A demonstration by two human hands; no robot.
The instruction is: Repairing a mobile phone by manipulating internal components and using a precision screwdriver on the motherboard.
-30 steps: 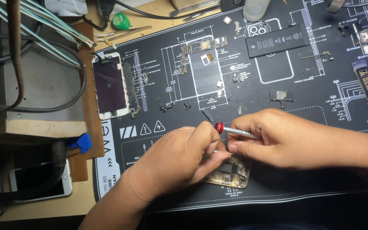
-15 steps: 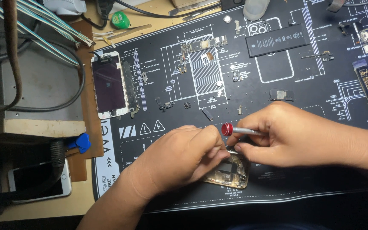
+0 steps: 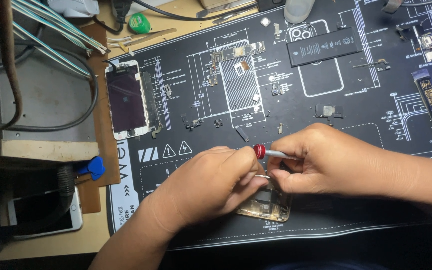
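Working view (head): both hands meet over a gold phone chassis (image 3: 268,205) lying on the black repair mat (image 3: 356,125) near its front edge.
Left hand: the left hand (image 3: 211,185) is curled down on the chassis, fingers closed over it and pinning it to the mat.
Right hand: the right hand (image 3: 326,165) pinches a thin screwdriver (image 3: 271,153) with a red cap; its tip is hidden between the two hands.
Slip risk: judging by the tight grip, a skid of the tip could scratch the board inside the chassis or jab the left fingers, since they sit right beside the shaft.
Loose-part risk: small black parts (image 3: 242,133) lie just beyond the knuckles; a sweep of either hand could scatter them, and a freed screw could be lost against the dark mat.
Far items: the battery (image 3: 323,46) and the screen assembly (image 3: 127,100) lie well apart from the hands.
Edges: the chassis sits close to the mat's front border, so little room is left toward the person.
Open room: bare mat to the right of the right wrist; the left is crowded by a grey box (image 3: 46,100), cables and a white phone (image 3: 41,215) on the table (image 3: 91,232).
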